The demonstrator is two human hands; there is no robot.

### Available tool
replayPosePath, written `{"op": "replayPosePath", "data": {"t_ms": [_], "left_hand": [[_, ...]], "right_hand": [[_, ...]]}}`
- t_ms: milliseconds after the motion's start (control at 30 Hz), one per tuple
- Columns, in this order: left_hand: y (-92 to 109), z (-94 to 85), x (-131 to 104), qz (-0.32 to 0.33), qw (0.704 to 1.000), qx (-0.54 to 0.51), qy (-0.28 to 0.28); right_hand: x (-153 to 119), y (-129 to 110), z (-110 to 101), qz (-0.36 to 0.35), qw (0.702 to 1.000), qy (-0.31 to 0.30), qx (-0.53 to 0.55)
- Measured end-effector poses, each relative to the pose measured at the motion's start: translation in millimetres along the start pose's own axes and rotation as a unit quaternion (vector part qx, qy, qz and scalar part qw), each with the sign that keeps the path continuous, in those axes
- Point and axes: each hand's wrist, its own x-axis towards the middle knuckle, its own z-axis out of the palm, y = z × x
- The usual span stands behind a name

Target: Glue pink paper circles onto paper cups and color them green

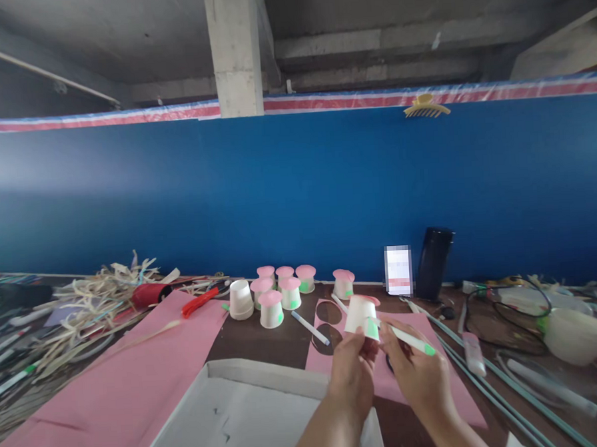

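My left hand (353,369) holds a white paper cup (361,315) from below, with a pink disc showing behind its top. A green patch marks the cup's right side. In my right hand (417,371) is a white marker (408,338) with a green end; its other end is at the green patch. Several upside-down white cups (272,314) topped with pink discs stand to the left, many with green patches. A lone cup with a pink top (344,285) stands behind my hands. Beside the group is a plain white cup stack (241,300).
A white tray (266,370) lies in front. Pink sheets (121,386) spread left and under my hands. Paper strips (107,297) heap at the left. A dark bottle (433,263), cables, tubes and a white bowl (579,335) are at the right. A blue wall (297,190) stands behind.
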Motion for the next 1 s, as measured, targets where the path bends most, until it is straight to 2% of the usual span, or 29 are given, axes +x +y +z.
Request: {"op": "replayPosePath", "data": {"t_ms": [200,433,700,867,1000], "left_hand": [[0,0.4,1,0.003,1.000,-0.008,-0.003],[2,2.1,1,-0.002,0.999,-0.001,0.033],[1,1.9,0,0.003,1.000,0.009,0.022],[0,1.1,1,0.002,1.000,0.001,0.025],[1,2.2,-1,0.005,1.000,-0.004,-0.001]], "right_hand": [[-2,4,0,0.020,0.999,-0.026,0.021],[-3,-3,-5,0.031,0.996,-0.077,-0.016],[-1,-8,-8,0.019,0.997,-0.074,-0.031],[-3,-4,-4,0.015,0.998,-0.057,-0.027],[-4,2,-1,0.014,0.999,-0.037,-0.016]]}}
